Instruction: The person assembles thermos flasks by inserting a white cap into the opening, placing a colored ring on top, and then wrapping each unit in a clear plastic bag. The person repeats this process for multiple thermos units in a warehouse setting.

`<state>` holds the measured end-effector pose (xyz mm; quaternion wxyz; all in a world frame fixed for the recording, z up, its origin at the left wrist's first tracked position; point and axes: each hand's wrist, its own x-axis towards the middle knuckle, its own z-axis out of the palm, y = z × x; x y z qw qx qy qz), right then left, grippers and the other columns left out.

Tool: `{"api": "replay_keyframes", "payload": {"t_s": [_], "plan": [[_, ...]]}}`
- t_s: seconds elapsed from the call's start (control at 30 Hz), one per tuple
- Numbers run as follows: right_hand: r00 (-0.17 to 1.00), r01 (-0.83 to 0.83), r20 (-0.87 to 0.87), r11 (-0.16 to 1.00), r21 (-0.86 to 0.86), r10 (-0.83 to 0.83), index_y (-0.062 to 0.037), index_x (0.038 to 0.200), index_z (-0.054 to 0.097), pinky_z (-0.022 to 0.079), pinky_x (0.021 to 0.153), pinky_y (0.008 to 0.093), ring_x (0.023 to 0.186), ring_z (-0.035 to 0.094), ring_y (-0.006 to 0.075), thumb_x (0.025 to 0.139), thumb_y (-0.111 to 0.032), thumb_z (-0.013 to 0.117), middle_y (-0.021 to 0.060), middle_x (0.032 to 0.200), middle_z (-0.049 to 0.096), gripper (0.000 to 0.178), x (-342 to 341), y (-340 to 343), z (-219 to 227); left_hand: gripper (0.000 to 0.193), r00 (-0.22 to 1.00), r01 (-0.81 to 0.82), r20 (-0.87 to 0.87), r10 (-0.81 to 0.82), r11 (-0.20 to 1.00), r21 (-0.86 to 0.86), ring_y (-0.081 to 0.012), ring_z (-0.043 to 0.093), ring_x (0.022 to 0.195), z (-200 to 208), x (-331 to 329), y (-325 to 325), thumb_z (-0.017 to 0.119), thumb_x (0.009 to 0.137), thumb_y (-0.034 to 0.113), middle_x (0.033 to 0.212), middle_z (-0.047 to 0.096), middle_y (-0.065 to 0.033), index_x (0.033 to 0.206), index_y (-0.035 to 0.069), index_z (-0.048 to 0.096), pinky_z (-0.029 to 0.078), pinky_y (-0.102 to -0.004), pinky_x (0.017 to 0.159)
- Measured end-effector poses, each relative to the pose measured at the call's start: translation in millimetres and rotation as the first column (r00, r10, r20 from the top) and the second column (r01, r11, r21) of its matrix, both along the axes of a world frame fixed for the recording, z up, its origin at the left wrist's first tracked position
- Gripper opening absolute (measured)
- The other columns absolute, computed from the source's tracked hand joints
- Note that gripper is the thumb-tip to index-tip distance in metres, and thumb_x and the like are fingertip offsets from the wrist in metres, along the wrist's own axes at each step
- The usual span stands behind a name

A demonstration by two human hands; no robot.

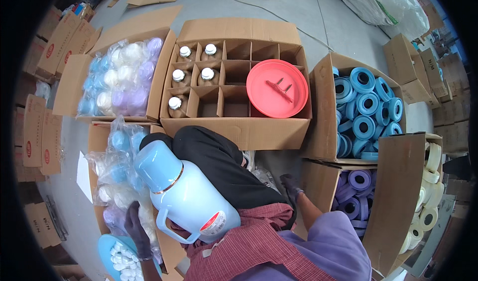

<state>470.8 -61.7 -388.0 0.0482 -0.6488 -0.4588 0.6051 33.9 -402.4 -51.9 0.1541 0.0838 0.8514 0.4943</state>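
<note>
A light blue vacuum flask (191,194) with a blue cup lid and a side handle lies tilted across my lap. Neither hand touches it. My left hand (137,233), in a dark glove, is beside the flask's handle, over the box of bagged cups (118,174); its fingers look stretched out, with nothing visible in them. Just below it is a blue basin (105,248) of small white stoppers (124,261). My right hand (292,185), also gloved, hangs between my knee and the right-hand boxes, fingers loosely apart and seemingly holding nothing.
Ahead stands a divided carton (234,131) with several white-capped bottles (184,52) and a red round lid (256,96) on top. Bagged cups fill a carton (114,81) at left. Boxes of blue rings (363,104), purple rings (358,181) and cream rings (428,218) stand at right.
</note>
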Motion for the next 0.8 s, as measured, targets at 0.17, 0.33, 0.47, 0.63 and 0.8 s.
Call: {"api": "replay_keyframes", "payload": {"t_s": [0.17,0.33,0.47,0.63,0.8], "plan": [[0.998,0.01,-0.065,0.995,0.098,-0.004,-0.0008,0.112,0.064,0.048,0.071,0.0269,0.081,0.058,0.0126,0.096,-0.027,0.061,0.002,0.092,0.065,0.03,-30.4,32.9,46.1,0.029,0.952,0.246,-0.166,-0.258,0.965,-0.089,-0.0214,0.06,0.114,24.6,-60.2,56.6,0.05,0.102,0.011,0.118,0.068,-0.0142,0.121,-0.006,0.063,0.043,-0.0344,0.103],[0.907,-0.185,-0.333,0.955,0.231,0.256,0.0028,0.117,0.065,0.048,0.088,0.0263,0.094,0.06,0.0122,0.099,-0.02,0.058,0.0065,0.104,0.068,0.03,-157.1,63.3,183.9,0.024,0.893,0.309,-0.261,-0.368,0.92,-0.24,-0.024,0.067,0.103,6.3,-153.3,110.4,0.056,0.098,0.013,0.111,0.07,-0.0152,0.115,-0.001,0.067,0.05,-0.0321,0.09],[0.871,-0.315,-0.258,0.879,0.357,0.417,0.0031,0.114,0.065,0.048,0.086,0.0274,0.093,0.061,0.0125,0.1,-0.017,0.056,0.0067,0.105,0.068,0.026,-220.5,85.1,217.6,0.029,0.64,0.429,-0.467,-0.61,0.788,-0.442,-0.0295,0.062,0.112,-19.3,-215.7,161.0,0.062,0.092,0.016,0.115,0.067,-0.0156,0.117,0.001,0.066,0.045,-0.0384,0.101],[0.684,-0.377,-0.271,0.646,0.664,0.678,-0.0016,0.113,0.066,0.049,0.081,0.0321,0.091,0.064,0.0178,0.092,-0.014,0.063,0.0116,0.104,0.068,0.025,-394.5,113.5,302.2,0.044,0.43,0.303,-0.359,-0.828,0.507,-0.807,-0.0277,0.057,0.119,-82.6,-297.3,167.3,0.065,0.087,0.035,0.119,0.066,-0.0131,0.118,0.005,0.067,0.034,-0.0448,0.109],[0.272,-0.631,0.398,-0.15,0.761,0.876,-0.0101,0.147,0.038,0.027,0.108,0.065,0.137,0.026,0.0531,0.074,-0.047,0.076,0.0274,0.151,0.028,0.09,-561.4,78.9,250.2,0.056,0.456,0.46,0.023,-0.889,0.214,-0.862,-0.0255,0.056,0.121,-82.5,-336.1,201.8,0.063,0.085,0.053,0.124,0.065,-0.0098,0.121,0.01,0.067,0.033,-0.0448,0.107]]}}
